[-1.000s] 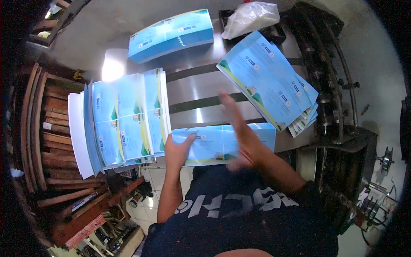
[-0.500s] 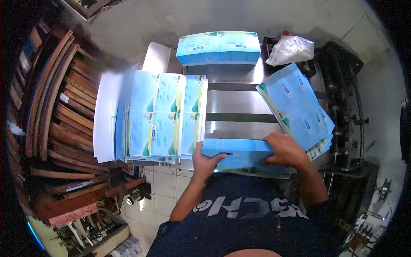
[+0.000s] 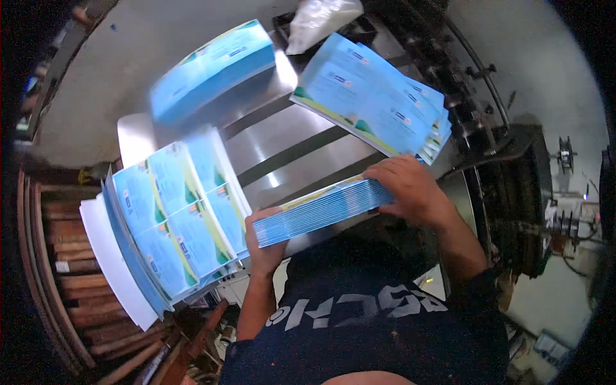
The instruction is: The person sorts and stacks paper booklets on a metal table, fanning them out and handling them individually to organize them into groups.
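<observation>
Between my two hands is a thick stack of blue printed sheets (image 3: 321, 212), held by its short ends close to my body, its layered edges facing me. My left hand (image 3: 262, 247) grips the left end, with the fingers partly behind the stack. Around the right end my right hand (image 3: 407, 189) is closed, fingers over the top corner. To the left lie overlapping piles of blue and green printed sheets (image 3: 176, 218). Just beyond my right hand rests a fanned pile of similar sheets (image 3: 366, 93).
A slatted metal table (image 3: 282, 151) lies under the sheets. At its far side stands a neat block of blue sheets (image 3: 215, 67), near a clear plastic bag (image 3: 324, 22). Dark machinery (image 3: 475, 96) borders the right; wooden slats (image 3: 80, 269) are at the left.
My view has turned, so the table now appears slanted. The held stack has tilted, and its layered edge now shows instead of its smooth blue face. Both hands keep their grip.
</observation>
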A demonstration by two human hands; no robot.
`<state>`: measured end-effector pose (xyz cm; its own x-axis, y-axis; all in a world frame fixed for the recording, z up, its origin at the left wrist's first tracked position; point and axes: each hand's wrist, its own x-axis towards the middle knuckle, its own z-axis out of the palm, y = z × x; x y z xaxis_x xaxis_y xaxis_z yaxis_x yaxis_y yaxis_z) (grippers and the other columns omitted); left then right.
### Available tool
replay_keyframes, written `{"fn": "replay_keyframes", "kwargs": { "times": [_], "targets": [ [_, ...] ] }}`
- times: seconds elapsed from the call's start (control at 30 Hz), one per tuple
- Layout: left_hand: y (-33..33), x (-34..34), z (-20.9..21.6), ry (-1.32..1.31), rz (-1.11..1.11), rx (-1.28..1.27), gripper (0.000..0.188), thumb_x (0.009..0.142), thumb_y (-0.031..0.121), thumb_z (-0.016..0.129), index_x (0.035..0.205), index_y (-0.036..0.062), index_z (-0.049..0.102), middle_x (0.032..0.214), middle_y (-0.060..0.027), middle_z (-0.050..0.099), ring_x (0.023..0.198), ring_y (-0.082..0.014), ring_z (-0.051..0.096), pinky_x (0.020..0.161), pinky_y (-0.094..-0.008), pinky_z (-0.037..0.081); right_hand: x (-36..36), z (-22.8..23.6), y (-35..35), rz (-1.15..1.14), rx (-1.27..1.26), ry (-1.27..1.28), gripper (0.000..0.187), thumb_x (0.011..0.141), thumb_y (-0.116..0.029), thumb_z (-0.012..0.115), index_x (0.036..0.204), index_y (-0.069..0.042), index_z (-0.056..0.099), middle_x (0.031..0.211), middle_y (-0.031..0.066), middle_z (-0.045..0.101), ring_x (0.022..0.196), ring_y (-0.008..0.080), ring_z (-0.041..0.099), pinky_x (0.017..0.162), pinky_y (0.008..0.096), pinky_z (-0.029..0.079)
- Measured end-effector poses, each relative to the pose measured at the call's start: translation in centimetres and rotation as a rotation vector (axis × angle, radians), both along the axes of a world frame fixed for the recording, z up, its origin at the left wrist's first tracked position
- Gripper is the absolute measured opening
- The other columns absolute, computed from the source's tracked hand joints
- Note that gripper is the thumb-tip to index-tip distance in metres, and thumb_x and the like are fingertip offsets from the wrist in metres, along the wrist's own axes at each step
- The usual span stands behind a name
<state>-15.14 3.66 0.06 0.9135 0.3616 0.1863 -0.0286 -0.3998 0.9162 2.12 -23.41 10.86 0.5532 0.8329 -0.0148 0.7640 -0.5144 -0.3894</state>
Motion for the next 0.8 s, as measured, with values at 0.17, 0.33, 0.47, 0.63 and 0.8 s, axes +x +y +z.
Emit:
{"fn": "replay_keyframes", "kwargs": {
  "times": [0.17,0.33,0.47,0.63,0.8],
  "targets": [
    [0.1,-0.4,-0.7,-0.002,0.016,0.056,0.042,0.074,0.003,0.078,0.109,0.002,0.054,0.104,-0.0101,0.062,0.096,-0.0214,0.059,0.096,-0.0374,0.043,-0.7,-1.4,-0.5,-0.054,0.096,-0.071,0.046,0.066,-0.021,0.081,0.109,-0.015,0.065,0.101,0.004,0.068,0.101,0.0247,0.063,0.099,0.0437,0.044],
    [0.6,-0.9,-1.5,0.066,0.064,-0.111,0.04,0.076,0.003,0.078,0.107,0.0033,0.052,0.1,-0.0056,0.058,0.093,-0.0162,0.056,0.085,-0.0313,0.046,-2.1,-2.0,-1.1,-0.079,0.116,-0.14,0.043,0.066,-0.017,0.079,0.107,-0.014,0.066,0.101,0.0043,0.068,0.1,0.0209,0.064,0.101,0.042,0.043],
    [2.6,-0.4,-3.7,0.081,0.031,-0.16,0.041,0.08,0.003,0.077,0.114,-0.0006,0.056,0.104,-0.0076,0.063,0.092,-0.0186,0.059,0.083,-0.0323,0.049,-2.8,-1.3,-3.1,-0.182,-0.045,-0.107,0.042,0.071,-0.025,0.078,0.107,-0.013,0.063,0.098,0.009,0.067,0.099,0.0262,0.064,0.088,0.0448,0.048],
    [6.1,-0.3,-3.3,0.112,-0.058,0.228,0.03,0.085,0.013,0.07,0.108,-0.0055,0.064,0.107,-0.015,0.065,0.09,-0.0249,0.061,0.086,-0.0397,0.05,-5.0,-7.9,-8.5,-0.271,0.545,-0.238,0.035,0.069,-0.03,0.076,0.096,-0.01,0.066,0.086,0.0133,0.067,0.084,0.0342,0.066,0.075,0.0469,0.052],
    [-5.1,-5.0,3.1,0.092,-0.207,-0.153,0.053,0.086,0.021,0.068,0.127,-0.0076,0.051,0.119,-0.02,0.059,0.105,-0.032,0.058,0.094,-0.0452,0.046,-26.8,-4.6,-18.0,-0.792,1.015,0.2,0.074,0.071,-0.05,0.078,0.125,-0.006,0.052,0.11,0.0203,0.064,0.099,0.0378,0.064,0.083,0.0464,0.052]
  ]
}}
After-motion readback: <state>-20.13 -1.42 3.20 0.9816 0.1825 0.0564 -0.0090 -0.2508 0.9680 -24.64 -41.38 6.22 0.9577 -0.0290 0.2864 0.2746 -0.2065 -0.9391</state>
